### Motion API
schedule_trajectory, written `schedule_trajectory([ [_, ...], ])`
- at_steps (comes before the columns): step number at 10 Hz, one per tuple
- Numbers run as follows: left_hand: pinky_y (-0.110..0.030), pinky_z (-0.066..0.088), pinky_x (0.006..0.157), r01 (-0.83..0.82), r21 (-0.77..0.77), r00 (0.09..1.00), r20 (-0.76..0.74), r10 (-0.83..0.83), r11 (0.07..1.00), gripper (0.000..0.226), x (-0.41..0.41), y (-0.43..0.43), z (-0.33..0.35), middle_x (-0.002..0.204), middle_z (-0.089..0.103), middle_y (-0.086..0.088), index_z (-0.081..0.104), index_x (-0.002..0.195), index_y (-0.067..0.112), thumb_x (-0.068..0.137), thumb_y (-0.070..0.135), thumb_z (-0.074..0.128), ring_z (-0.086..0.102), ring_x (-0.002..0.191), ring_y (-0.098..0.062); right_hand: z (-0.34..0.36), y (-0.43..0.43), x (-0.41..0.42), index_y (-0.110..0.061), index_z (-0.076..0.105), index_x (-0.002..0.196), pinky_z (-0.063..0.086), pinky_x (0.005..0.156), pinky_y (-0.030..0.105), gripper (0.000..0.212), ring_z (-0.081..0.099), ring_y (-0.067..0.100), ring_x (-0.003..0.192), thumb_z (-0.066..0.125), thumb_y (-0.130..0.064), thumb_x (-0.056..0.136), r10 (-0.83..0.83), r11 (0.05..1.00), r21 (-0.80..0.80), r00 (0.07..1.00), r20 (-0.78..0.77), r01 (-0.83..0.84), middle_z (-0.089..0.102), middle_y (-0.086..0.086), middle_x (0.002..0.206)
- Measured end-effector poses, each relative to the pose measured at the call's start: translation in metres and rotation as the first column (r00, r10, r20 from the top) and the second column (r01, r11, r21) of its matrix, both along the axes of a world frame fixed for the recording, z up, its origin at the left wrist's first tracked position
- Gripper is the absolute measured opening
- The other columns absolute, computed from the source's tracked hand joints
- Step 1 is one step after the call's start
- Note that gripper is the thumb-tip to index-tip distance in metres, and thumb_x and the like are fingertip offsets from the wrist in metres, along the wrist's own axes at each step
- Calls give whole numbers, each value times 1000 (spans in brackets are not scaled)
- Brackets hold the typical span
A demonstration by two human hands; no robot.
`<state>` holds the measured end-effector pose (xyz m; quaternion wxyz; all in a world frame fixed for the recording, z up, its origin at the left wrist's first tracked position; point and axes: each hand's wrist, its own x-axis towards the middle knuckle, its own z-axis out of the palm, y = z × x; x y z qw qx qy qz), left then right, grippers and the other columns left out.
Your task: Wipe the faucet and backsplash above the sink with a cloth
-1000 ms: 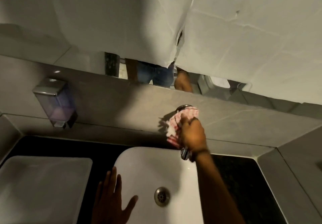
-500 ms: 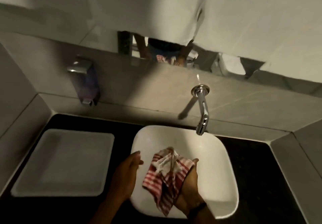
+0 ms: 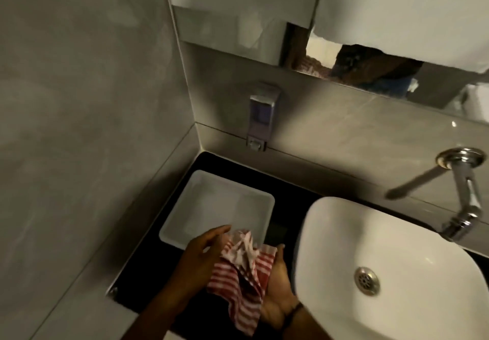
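Striped cloth (image 3: 239, 276) held over tabletop (image 3: 293, 183), well apart from faucet (image 3: 467, 202).
Pinched by left hand (image 3: 202, 259), cupped by right hand (image 3: 279, 305); refold or finish, unsettled.

Dim, soft-focused view with wide-angle bending at the edges; the chrome faucet (image 3: 461, 191) glints and throws a long shadow leftward across the backsplash (image 3: 344, 138).

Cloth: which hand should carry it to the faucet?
Right, probably. The cloth lies draped over the right hand, the one nearer the faucet; the left hand is at its top edge, farther away.
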<state>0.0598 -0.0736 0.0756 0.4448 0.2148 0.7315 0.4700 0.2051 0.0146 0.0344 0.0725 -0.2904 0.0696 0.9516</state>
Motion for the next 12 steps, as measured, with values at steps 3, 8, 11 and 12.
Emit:
schedule_trajectory([
  [3,-21,55,81,-54,61,999,-4,54,997,24,-77,5,-16,114,72,6,74,109,27,89,15,68,69,102,-6,-9,20,-54,-6,41,159,19,129,64,131,34,48,153,57,-97,66,-17,978,208,997,-76,32,37,26,166],
  [8,-30,48,90,415,-467,665,-430,-610,781,49,-144,54,-118,135,51,1,41,138,31,93,51,48,59,109,-25,-87,67,-125,-11,-15,166,51,104,49,108,58,41,131,66,-37,99,-161,-61,291,297,941,-955,44,18,160],
  [11,-48,55,83,247,-687,421,-559,-715,683,69,-127,57,-119,130,45,-12,32,143,31,84,58,55,59,102,-35,-85,65,-106,-11,-8,166,55,100,50,103,65,39,122,63,-41,99,-258,-167,255,292,921,-952,60,16,142],
  [12,-47,54,85,213,-655,392,-622,-678,725,61,-105,56,-107,136,45,-8,33,144,30,88,46,53,56,108,-30,-61,69,-80,-17,11,164,56,99,45,101,65,36,125,66,-57,90,-334,-198,369,416,846,-908,61,9,147],
])
